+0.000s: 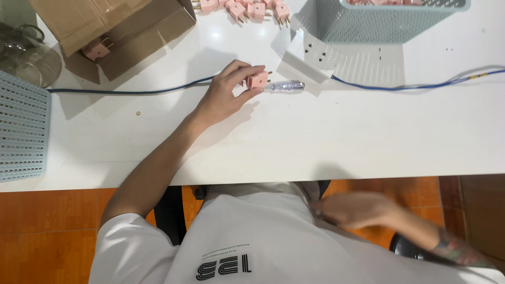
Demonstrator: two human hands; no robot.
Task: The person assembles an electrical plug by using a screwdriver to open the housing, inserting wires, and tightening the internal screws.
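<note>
My left hand (227,93) rests on the white table (315,142) and pinches a small pink plug adapter (258,80) between thumb and fingers, its metal prongs pointing right. Just to the right of the adapter lies a clear-handled tester screwdriver (286,85). My right hand (353,209) is below the table's front edge, against my white shirt, blurred, and I see nothing in it.
A blue cable (131,91) runs across the table behind my hand. Several pink adapters (247,9) lie at the back, one more in an open cardboard box (113,31). A pale blue basket (389,21) stands back right, another (21,131) at left by a glass jar (26,52).
</note>
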